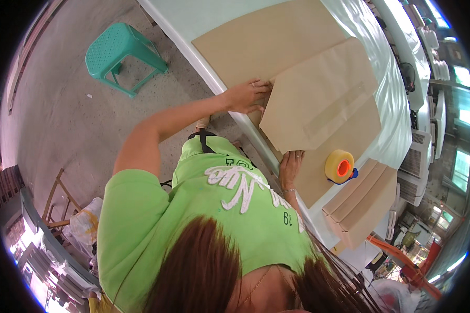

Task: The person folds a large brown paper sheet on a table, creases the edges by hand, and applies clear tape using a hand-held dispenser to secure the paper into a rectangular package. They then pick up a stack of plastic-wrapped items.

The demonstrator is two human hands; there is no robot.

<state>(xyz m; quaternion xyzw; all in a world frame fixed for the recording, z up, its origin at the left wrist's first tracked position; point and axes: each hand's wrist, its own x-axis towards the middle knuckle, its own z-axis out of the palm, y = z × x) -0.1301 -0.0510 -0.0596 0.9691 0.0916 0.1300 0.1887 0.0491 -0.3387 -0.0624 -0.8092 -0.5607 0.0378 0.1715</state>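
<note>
A tan folded cardboard piece [318,94] with angled corners lies over a larger flat cardboard sheet [245,39] on the table. My left hand [248,96] is at its near left edge, fingers reaching to the board and the thumb apart below them. My right hand [291,169] grips its lower edge from the near side. The right fingertips are hidden by the board. To the right of that hand, a roll of yellowish tape [330,166] with an orange core and a blue piece rests on the lower sheet.
The white-edged table [193,60] runs diagonally beside me. Folded brown cartons [363,201] are stacked at its right end. A green plastic stool [115,52] stands on the concrete floor at the far left. An orange metal frame [402,261] is at lower right.
</note>
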